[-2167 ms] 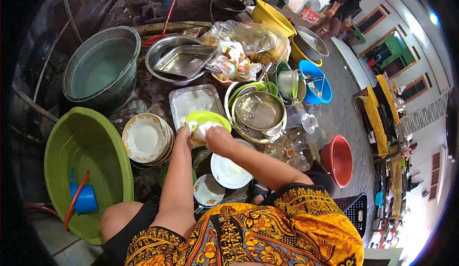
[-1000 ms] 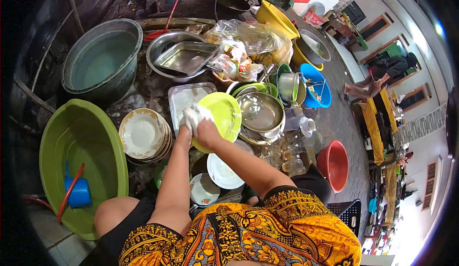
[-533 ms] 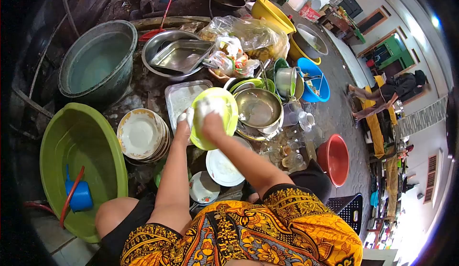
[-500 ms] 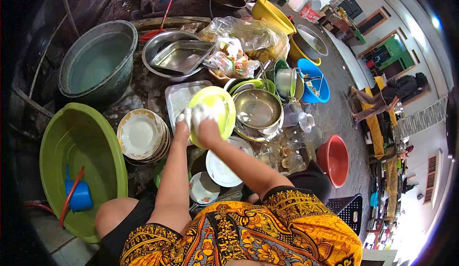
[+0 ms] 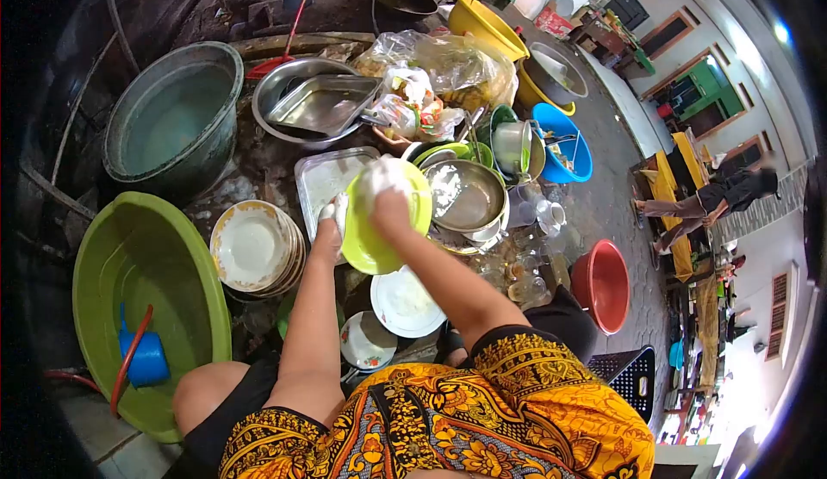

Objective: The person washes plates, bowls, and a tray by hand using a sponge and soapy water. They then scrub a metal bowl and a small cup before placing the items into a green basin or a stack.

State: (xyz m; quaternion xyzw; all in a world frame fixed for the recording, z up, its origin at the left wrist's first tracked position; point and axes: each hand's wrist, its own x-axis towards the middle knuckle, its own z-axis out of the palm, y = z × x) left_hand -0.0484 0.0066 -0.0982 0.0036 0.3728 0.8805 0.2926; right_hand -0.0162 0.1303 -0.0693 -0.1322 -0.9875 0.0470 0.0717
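My left hand (image 5: 329, 227), foamy at the fingers, grips the left edge of a yellow-green plate (image 5: 407, 236). The plate is tilted in the air above the dishes. My right hand (image 5: 390, 208) is closed against the plate's upper face; white foam covers its fingers and hides what they hold. Behind the plate lies a rectangular metal tray (image 5: 320, 176). Just to the right is a round metal pan (image 5: 474, 199) with foam in it. A white plate (image 5: 407, 307) and a flower-patterned bowl (image 5: 366, 341) lie below my hands.
Stacked patterned plates (image 5: 250, 246) stand left, near a green tub (image 5: 146, 264) holding a blue dipper (image 5: 145, 357). A dark tub of water (image 5: 172, 117) is farther back. Glasses (image 5: 527, 288) and a red basin (image 5: 601, 285) sit right. Another person (image 5: 736, 195) is in the background.
My right hand has moved up and slightly right across the plate. The plate has shifted a little right and down. Foam now shows in the metal pan. The background person's pose has changed.
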